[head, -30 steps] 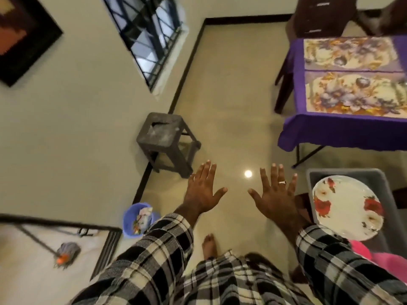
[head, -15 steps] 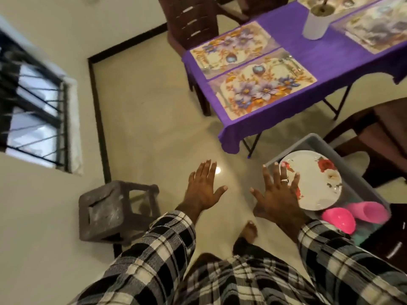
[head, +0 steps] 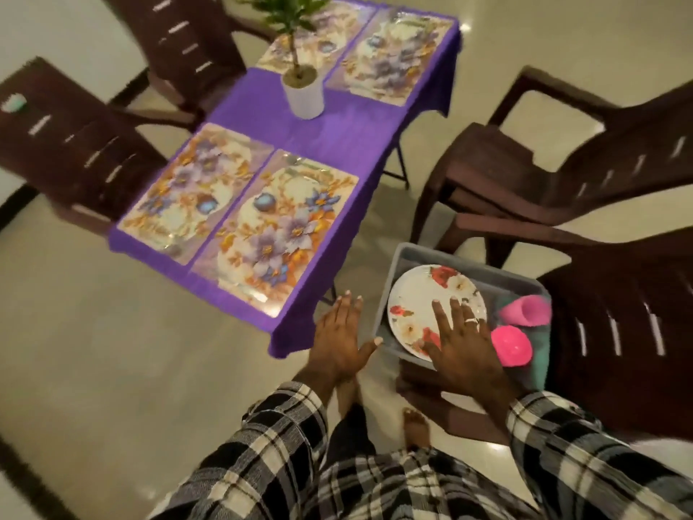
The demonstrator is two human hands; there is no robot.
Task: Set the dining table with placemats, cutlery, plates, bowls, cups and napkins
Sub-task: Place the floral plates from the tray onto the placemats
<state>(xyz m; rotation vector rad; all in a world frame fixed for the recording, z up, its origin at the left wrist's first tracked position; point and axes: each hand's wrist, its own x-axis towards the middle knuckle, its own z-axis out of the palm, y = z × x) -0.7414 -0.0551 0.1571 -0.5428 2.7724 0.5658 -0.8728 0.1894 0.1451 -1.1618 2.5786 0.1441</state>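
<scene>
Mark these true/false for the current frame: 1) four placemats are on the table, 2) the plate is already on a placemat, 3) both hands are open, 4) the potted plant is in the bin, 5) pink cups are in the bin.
1) True: four floral placemats lie on the purple table.
2) False: the plate is in the grey bin.
3) True: left hand and right hand have straight fingers.
4) False: the potted plant stands on the table.
5) True: pink cups lie beside the plate.

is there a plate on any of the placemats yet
No, the four placemats on the table carry no plate; the only plate visible lies in the grey bin.
</scene>
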